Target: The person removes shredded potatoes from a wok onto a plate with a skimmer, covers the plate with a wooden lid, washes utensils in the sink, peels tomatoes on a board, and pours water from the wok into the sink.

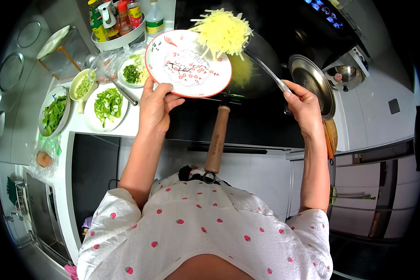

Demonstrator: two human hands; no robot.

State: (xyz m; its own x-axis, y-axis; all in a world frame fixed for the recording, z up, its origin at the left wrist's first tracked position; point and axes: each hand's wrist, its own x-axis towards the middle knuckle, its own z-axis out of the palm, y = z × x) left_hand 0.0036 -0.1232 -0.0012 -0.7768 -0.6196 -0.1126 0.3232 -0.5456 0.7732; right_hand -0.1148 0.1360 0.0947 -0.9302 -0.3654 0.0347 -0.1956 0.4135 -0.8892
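My left hand [156, 107] grips the near edge of a white plate [187, 70] with a red rim and a blossom pattern, thumb on top. My right hand [304, 105] is closed around a long metal-handled cooking utensil [268, 72]. Its head is hidden under a heap of pale yellow shreds [224, 32], which look like shredded potato. The heap overlaps the plate's far right edge, above a dark wok [261, 58]. Yellowish contents [240, 70] show in the wok, whose wooden handle [217, 140] points towards my body.
On the left counter are a plate of cut green peppers [108, 107], a bowl of leafy greens [54, 112], a small green bowl [82, 86] and a plate of chopped scallion [132, 74]. Bottles [121, 21] stand behind. A metal lid or pan [312, 84] and a steel bowl [345, 77] are at right.
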